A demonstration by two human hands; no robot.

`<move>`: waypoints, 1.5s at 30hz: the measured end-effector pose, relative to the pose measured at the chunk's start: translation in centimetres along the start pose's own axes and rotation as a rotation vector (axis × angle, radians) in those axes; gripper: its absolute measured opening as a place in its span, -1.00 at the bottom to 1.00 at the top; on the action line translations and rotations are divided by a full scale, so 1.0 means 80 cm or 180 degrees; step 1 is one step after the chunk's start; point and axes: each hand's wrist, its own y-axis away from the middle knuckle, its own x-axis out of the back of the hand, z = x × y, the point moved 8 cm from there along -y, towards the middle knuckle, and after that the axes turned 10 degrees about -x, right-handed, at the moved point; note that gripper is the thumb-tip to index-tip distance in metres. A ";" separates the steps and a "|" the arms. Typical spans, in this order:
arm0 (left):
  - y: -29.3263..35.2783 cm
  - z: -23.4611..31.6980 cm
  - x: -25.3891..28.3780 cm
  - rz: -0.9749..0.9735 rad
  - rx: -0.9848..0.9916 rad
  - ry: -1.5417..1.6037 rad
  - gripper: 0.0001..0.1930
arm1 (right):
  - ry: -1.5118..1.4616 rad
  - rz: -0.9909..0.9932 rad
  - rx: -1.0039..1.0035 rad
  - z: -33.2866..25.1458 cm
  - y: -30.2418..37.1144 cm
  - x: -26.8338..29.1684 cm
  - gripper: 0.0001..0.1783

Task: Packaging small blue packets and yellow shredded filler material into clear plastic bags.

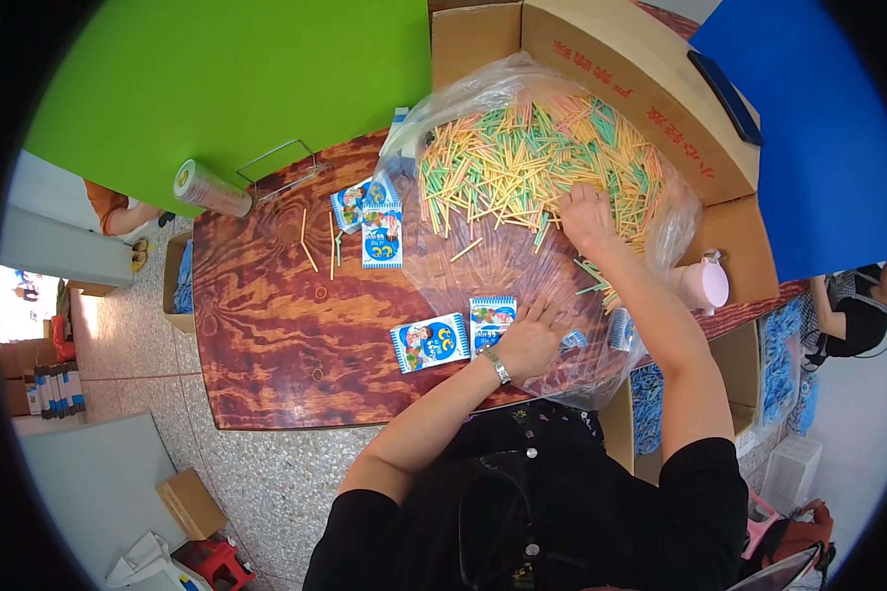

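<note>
A large heap of thin sticks [522,163] in yellow, green and pink lies on clear plastic sheeting [453,281] beside a cardboard box wall. My right hand [588,222] rests on the heap's near side, fingers apart and touching the sticks; I make out nothing gripped in it. Lower down, my left hand [530,343], with a watch [498,366] on its wrist, lies with fingers spread beside a blue and white packet [492,313]. Another such packet [431,343] is just left of it. Farther off, several packets overlap, one blue and white packet [381,236] on top.
A few loose sticks [308,241] lie on the wooden table [256,364]. A clear cylindrical container [213,189] and a wire stand [278,163] are at the far left. A pink cup [705,284] stands right of my forearm. A phone [725,97] lies along the cardboard box [650,74].
</note>
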 end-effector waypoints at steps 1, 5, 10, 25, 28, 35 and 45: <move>0.000 0.000 0.000 0.0076 -0.0026 -0.0005 -0.65 | 0.0002 0.0013 0.0004 0.003 -0.002 -0.003 -0.78; -0.001 -0.001 -0.002 0.0028 -0.0024 -0.0099 -0.65 | -0.0049 -0.0020 -0.0020 0.011 -0.008 0.002 -0.76; 0.001 -0.002 -0.002 0.0024 0.0040 0.0038 -0.64 | -0.0657 -0.0167 0.0062 0.028 -0.009 0.028 -0.73; 0.000 -0.014 0.059 0.0935 0.0332 0.1957 -0.67 | -0.5619 -0.3626 -0.0467 0.014 0.051 0.044 -0.79; 0.029 -0.071 0.077 0.2970 0.1036 0.4915 -0.74 | -0.5241 -0.4130 -0.0341 0.001 0.080 0.045 -0.79; -0.006 -0.090 0.091 0.3473 0.0815 0.6339 -0.65 | -0.4930 -0.4901 -0.0294 -0.057 0.127 0.045 -0.73; 0.032 -0.096 0.106 0.3353 0.0873 0.4536 -0.76 | -0.3021 -0.3719 0.0350 -0.036 0.099 0.072 -0.69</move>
